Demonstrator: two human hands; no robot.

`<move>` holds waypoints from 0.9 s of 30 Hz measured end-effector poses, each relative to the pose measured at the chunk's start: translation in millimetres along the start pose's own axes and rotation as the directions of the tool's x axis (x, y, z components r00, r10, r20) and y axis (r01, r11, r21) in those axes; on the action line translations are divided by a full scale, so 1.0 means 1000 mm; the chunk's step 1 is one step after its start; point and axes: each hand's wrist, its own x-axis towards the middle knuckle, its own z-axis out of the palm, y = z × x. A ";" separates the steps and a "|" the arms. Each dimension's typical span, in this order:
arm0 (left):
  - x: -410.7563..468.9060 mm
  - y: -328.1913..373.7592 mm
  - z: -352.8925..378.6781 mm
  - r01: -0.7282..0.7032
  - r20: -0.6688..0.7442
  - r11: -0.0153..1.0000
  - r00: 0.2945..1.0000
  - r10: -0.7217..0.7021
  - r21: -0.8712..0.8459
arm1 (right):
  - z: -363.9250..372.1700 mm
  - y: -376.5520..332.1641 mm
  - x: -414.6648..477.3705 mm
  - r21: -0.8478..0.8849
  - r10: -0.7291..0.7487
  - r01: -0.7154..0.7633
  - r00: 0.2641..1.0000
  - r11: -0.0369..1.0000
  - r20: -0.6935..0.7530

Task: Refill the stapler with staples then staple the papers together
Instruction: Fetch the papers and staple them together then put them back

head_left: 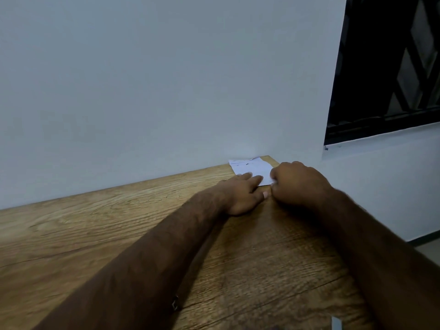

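Observation:
A small stack of white papers (pixel 252 169) lies at the table's far right corner, touching the wall. My left hand (pixel 240 194) rests flat on the table, its fingertips on the papers' near left edge. My right hand (pixel 297 184) is curled into a fist at the papers' near right corner, and its fingers seem to pinch that corner. A small bent piece of staples (pixel 175 305) lies on the wood beside my left forearm. A grey metal strip (pixel 336 323) shows at the bottom edge; I cannot tell what it is. No stapler is clearly in view.
The wooden table (pixel 95 234) runs along a white wall (pixel 166 79). Its right edge drops to the floor (pixel 428 248) beyond my right forearm. A dark barred window (pixel 392 67) is at the upper right.

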 end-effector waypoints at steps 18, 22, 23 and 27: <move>-0.158 -0.055 -0.011 -0.029 0.102 0.995 0.994 0.038 -0.092 | -0.012 -0.022 -0.010 0.105 -0.109 0.113 0.993 0.988 -0.040; -0.200 -0.069 -0.002 -0.068 0.047 0.988 0.996 0.075 -0.138 | -0.023 -0.031 -0.018 0.150 -0.243 0.236 0.970 0.960 0.030; -0.209 -0.071 0.002 -0.074 0.023 0.986 0.997 0.079 -0.150 | -0.027 -0.033 -0.022 0.163 -0.279 0.269 0.959 0.949 0.041; -0.238 -0.077 0.011 -0.076 -0.050 0.981 0.996 0.068 -0.180 | -0.047 -0.039 -0.050 0.346 -0.387 0.340 0.919 0.875 0.075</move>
